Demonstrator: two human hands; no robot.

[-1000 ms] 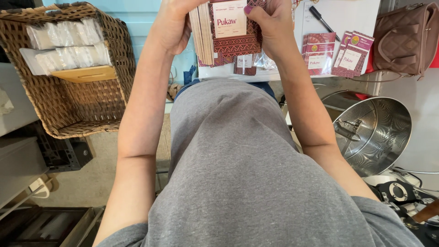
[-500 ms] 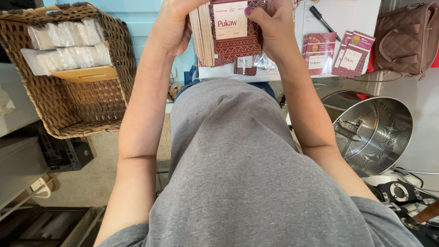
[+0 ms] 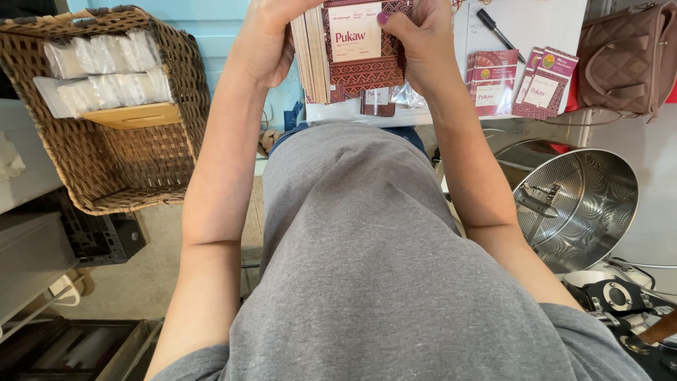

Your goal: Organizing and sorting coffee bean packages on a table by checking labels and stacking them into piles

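Both hands raised at top of frame, holding one stack of flat maroon packets (image 3: 352, 53) upright between them. Left hand (image 3: 271, 42) closed round the stack's left edge, where the tan packet edges show. Right hand (image 3: 416, 39) closed on the right side, thumb lying across the front packet's patterned face. Both grips firm on the stack, no gap visible.

Stack sits above the near edge of the white surface (image 3: 536, 21). More packets (image 3: 522, 81) lie loose on that surface to the right, with a black pen (image 3: 497, 28) beyond them. Brown bag (image 3: 627, 56) at far right. Wicker basket (image 3: 106, 169) to the left holds clear-wrapped bundles (image 3: 106, 70). Steel perforated bowl (image 3: 585, 204) low right.
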